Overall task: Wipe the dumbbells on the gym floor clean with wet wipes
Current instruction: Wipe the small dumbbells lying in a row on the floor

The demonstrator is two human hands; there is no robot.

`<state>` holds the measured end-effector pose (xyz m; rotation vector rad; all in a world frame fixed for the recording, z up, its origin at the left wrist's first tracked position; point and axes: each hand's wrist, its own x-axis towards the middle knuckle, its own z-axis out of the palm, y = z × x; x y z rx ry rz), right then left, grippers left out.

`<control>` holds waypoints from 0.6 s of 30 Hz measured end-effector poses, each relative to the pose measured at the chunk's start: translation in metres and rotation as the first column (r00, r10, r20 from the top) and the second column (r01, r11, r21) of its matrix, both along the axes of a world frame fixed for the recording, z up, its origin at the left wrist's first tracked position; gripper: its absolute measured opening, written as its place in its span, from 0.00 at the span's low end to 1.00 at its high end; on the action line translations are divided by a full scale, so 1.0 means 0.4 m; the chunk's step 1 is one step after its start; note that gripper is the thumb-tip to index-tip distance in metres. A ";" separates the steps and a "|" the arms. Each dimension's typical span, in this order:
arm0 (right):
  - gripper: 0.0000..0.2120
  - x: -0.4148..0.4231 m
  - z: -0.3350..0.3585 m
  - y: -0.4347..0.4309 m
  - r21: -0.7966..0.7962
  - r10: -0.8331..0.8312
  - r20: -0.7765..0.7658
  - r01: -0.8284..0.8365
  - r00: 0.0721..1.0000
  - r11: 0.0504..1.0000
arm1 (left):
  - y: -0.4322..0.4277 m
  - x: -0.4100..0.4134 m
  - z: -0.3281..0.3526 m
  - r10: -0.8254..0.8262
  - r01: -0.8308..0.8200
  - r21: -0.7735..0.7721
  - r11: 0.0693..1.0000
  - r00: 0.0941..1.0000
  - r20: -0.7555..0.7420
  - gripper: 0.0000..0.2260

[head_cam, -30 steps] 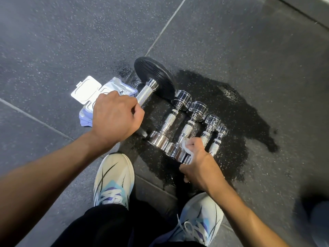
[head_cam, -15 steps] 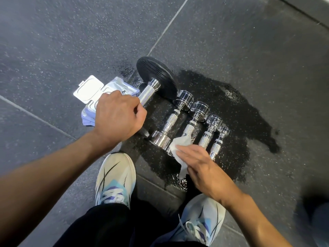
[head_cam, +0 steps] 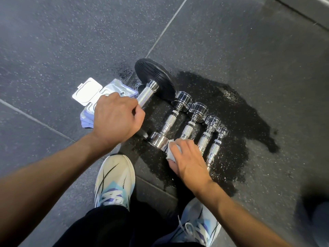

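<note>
Left hand (head_cam: 115, 120) clenches the knurled handle of the big black-plated dumbbell (head_cam: 146, 95), probably steadying it; right hand (head_cam: 189, 162) pinches a white wet wipe (head_cam: 171, 152) over the near end of a small chrome dumbbell (head_cam: 190, 127).

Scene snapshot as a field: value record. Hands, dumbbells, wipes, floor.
left hand: grips the handle of the black-plate dumbbell
right hand: holds a wipe on the near ends of the chrome dumbbells
chrome dumbbells: four, side by side
wipe pack: lid open, left of the black-plate dumbbell
floor: dark wet patch under and right of the dumbbells
</note>
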<state>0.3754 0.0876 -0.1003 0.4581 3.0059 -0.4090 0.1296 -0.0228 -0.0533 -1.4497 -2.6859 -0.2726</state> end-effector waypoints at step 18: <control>0.25 -0.012 0.009 0.018 0.114 0.008 0.060 -0.015 0.998 0.993 | 0.002 0.000 0.004 0.012 -0.012 -0.027 1.000 1.000 0.002 0.17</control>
